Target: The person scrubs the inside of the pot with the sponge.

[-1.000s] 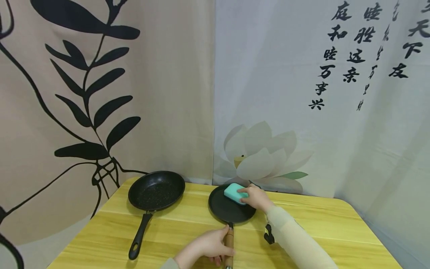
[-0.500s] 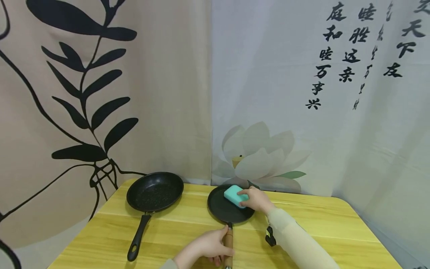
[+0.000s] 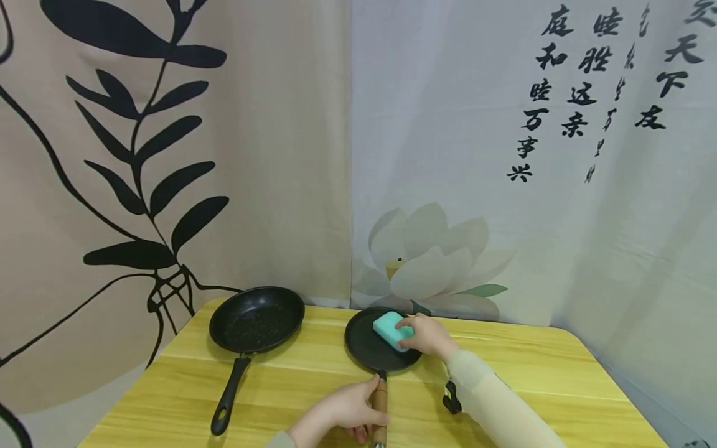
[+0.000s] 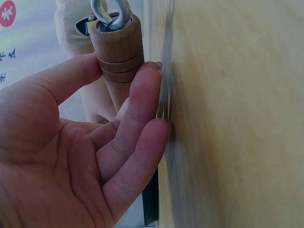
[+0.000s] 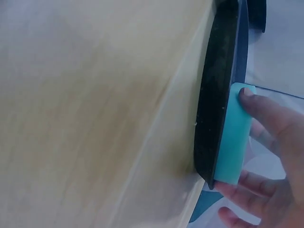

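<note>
A small flat black pan (image 3: 364,348) with a wooden handle (image 3: 379,398) lies on the table. My left hand (image 3: 348,404) grips that handle; the left wrist view has the thumb and fingers around the wood (image 4: 118,61), near a metal hanging ring (image 4: 111,14). With my right hand (image 3: 432,336) I hold a turquoise sponge (image 3: 388,328) against the pan's inner surface, toward its right side. Seen from the right wrist, the thumb and fingers pinch opposite ends of the sponge (image 5: 232,137), which overlaps the pan rim (image 5: 213,104). The palm side of that hand is partly hidden.
A larger black frying pan (image 3: 257,320) stands on the left of the yellow wood-grain table (image 3: 302,373), its black handle (image 3: 231,398) toward me. Behind the table hangs a printed cloth (image 3: 291,155). A black wrist fitting (image 3: 451,398) shows under my right sleeve.
The sponge and my right hand have slid slightly nearer to me across the pan. The left hand keeps its grip on the handle. The whole head view has shifted a little.
</note>
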Demonstrator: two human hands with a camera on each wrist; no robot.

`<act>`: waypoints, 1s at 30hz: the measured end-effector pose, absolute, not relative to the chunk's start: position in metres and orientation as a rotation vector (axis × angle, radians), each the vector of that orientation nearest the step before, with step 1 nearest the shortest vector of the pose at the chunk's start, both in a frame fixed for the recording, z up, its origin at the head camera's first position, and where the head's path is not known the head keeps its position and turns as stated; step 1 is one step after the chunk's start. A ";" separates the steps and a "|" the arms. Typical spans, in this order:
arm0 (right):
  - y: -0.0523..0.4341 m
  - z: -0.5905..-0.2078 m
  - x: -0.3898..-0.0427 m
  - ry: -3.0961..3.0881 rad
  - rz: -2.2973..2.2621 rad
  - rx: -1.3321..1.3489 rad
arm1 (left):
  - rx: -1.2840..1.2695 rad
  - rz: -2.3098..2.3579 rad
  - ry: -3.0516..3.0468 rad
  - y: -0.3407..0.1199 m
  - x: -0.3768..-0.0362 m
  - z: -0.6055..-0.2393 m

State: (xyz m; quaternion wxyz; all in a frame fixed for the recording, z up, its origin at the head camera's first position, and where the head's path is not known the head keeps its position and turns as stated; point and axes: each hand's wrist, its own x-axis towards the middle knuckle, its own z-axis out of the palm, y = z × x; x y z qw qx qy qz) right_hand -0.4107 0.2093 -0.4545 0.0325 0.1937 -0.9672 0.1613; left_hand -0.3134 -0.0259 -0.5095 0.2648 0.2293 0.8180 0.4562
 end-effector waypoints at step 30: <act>0.209 -0.456 -0.388 -2.960 0.519 0.660 | 0.587 1.203 2.263 -0.024 -0.277 -0.453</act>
